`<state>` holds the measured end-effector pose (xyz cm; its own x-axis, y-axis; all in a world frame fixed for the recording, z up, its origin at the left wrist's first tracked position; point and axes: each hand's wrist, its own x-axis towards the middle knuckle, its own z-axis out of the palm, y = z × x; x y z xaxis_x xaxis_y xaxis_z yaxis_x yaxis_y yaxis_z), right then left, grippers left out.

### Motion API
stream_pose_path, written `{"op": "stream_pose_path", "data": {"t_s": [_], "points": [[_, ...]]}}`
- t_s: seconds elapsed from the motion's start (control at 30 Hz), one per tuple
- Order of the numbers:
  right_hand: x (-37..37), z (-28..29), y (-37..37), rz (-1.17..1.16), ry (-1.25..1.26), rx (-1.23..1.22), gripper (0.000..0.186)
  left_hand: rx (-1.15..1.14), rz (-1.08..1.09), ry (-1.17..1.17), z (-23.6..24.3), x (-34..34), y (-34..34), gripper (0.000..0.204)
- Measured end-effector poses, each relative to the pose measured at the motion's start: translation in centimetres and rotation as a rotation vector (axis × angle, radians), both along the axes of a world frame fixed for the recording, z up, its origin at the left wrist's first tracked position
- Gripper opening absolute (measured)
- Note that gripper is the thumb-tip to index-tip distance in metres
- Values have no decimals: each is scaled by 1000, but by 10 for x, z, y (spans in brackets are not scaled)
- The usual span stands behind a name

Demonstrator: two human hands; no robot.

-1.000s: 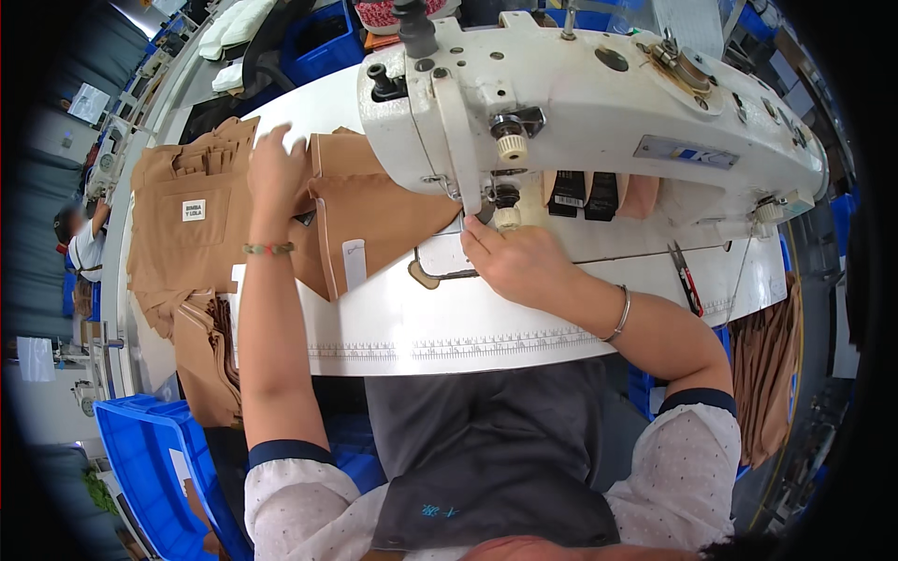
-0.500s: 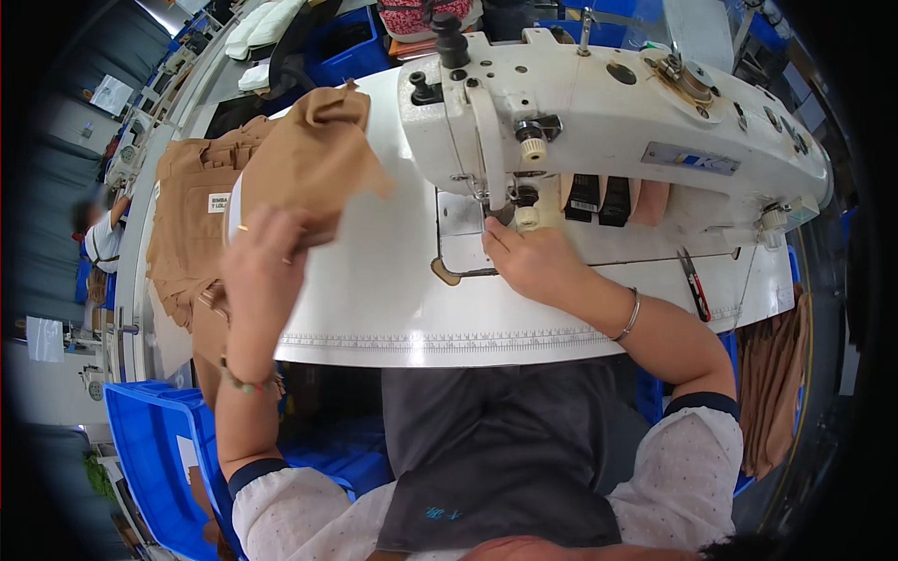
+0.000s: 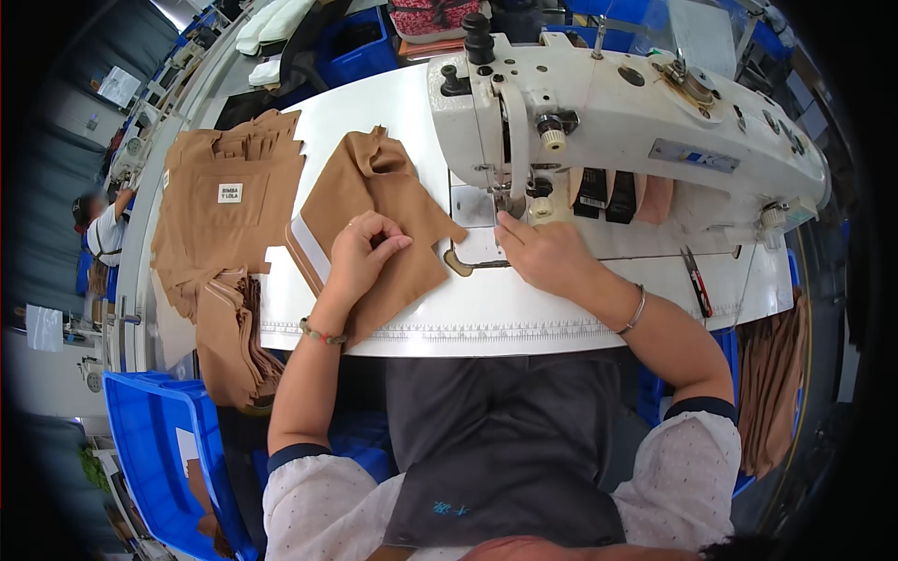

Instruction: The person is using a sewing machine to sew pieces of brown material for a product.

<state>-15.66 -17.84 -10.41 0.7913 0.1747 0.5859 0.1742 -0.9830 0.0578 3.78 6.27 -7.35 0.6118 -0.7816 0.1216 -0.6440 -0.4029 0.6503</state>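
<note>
The brown fabric piece (image 3: 402,206) reached the needle end of the sewing machine (image 3: 608,122) a second ago and was lifted, bunched and blurred, to the machine's left half a second ago; now it lies left of the machine, one corner pointing toward it. Its white strip (image 3: 311,248) now sits on the side away from the machine. The left hand (image 3: 368,252) has come nearer the machine, over the piece, fingers curled

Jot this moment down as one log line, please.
left hand: over brown cloth | right hand: at left end of sewing machine | cloth: on white table | brown stack: left of cloth
</note>
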Motion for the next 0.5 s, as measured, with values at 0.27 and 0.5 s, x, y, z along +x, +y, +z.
{"op": "stream_pose_path", "data": {"t_s": [0.27,0.5], "points": [[-8,7,8,150,-24,76,13,1,13,-78,5,-33,18,22],[-15,18,53,194,58,281,15,-411,189,352,-5,-28,42,15]]}}
